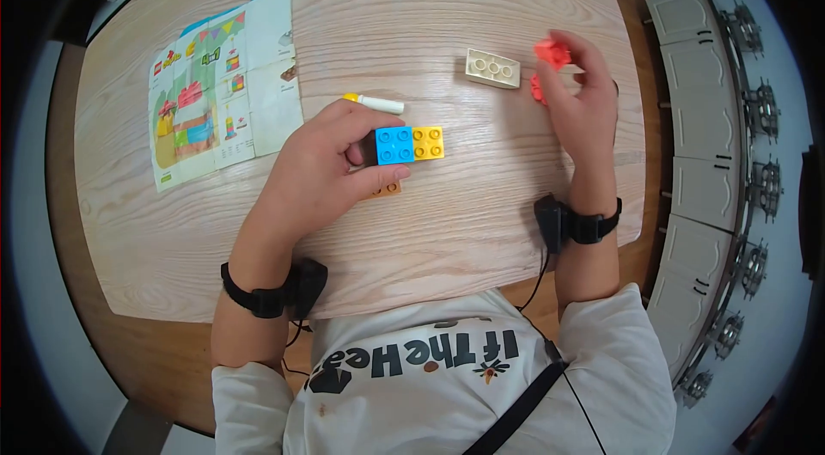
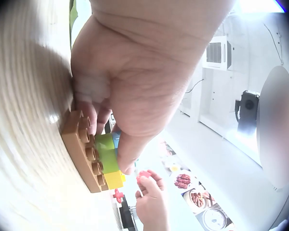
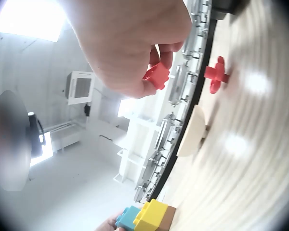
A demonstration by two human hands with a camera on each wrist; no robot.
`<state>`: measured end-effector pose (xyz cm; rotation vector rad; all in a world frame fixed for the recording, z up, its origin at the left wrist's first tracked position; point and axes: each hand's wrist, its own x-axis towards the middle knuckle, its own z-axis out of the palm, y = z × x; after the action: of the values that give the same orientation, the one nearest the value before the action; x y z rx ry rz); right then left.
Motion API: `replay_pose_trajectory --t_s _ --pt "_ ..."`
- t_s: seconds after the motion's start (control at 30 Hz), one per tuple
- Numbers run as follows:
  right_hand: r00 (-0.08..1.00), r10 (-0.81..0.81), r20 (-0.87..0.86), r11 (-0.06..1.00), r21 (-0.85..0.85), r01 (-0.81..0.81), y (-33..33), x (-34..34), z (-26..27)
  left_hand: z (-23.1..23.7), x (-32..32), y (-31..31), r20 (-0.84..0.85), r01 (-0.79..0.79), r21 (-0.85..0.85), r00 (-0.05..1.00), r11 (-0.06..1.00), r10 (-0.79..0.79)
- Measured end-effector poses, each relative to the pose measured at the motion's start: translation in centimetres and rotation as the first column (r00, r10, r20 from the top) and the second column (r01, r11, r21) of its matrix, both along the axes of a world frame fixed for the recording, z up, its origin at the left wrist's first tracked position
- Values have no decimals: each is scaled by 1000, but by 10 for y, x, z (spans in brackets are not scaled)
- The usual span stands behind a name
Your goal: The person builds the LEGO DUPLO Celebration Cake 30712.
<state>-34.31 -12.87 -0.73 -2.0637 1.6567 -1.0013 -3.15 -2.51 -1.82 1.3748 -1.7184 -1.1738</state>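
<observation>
My left hand (image 1: 320, 164) holds a small stack of toy bricks, thumb along the near side and fingers at the far side. On top sit a blue brick (image 1: 395, 146) and, to its right, a yellow brick (image 1: 428, 143). Below them the left wrist view shows a green brick (image 2: 106, 153) on a long brown brick (image 2: 82, 154). Above the table's right side, my right hand (image 1: 587, 111) pinches a small red brick (image 3: 157, 75) between thumb and fingers. A red flower-shaped piece (image 3: 216, 75) stands on the table beneath that hand.
Left of the right hand lies a cream brick (image 1: 492, 68). Beyond the left hand is a white stick-shaped piece with a yellow end (image 1: 378, 103). A creased picture leaflet (image 1: 273, 116) is spread on the table's left. White cabinets (image 1: 700, 189) stand past the right edge.
</observation>
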Motion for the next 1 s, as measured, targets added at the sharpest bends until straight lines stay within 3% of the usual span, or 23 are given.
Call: replay_pose_trajectory --t_s 0.07,0.13,0.27,0.37,0.4,0.5,0.6,0.7,0.9,1.0 --pt "945 154 287 986 -104 -129 1 -9 -3 0 -1 1 -6 -10 -3 1000 1000 10" --pt "784 305 541 952 -145 -270 15 8 1 0 0 0 4 -20 -13 1000 1000 20" --pt "599 533 598 780 -72 -622 44 39 -16 -4 0 1 24 -15 -27 1000 1000 15" --pt "611 489 623 729 94 -678 61 59 -13 -4 1 1 20 -5 -29 1000 1000 6" --pt "641 589 491 713 57 -699 55 57 -16 -4 1 0 17 -2 -32 1000 999 3" --pt "684 666 296 717 -4 -697 48 52 -17 -4 1 0 11 -7 -23 1000 1000 7" --pt "693 667 274 712 38 -701 44 52 -14 -4 0 0 17 -5 -21 1000 1000 5" --pt "718 518 466 741 176 -649 51 54 -16 -3 0 0 13 -9 -23 1000 1000 9" --pt "679 604 417 684 166 -710 47 49 -15 -4 2 0 6 -3 -25 1000 1000 3" --pt "680 557 477 678 213 -704 52 51 -11 -4 1 0 0 -12 -20 1000 1000 12"
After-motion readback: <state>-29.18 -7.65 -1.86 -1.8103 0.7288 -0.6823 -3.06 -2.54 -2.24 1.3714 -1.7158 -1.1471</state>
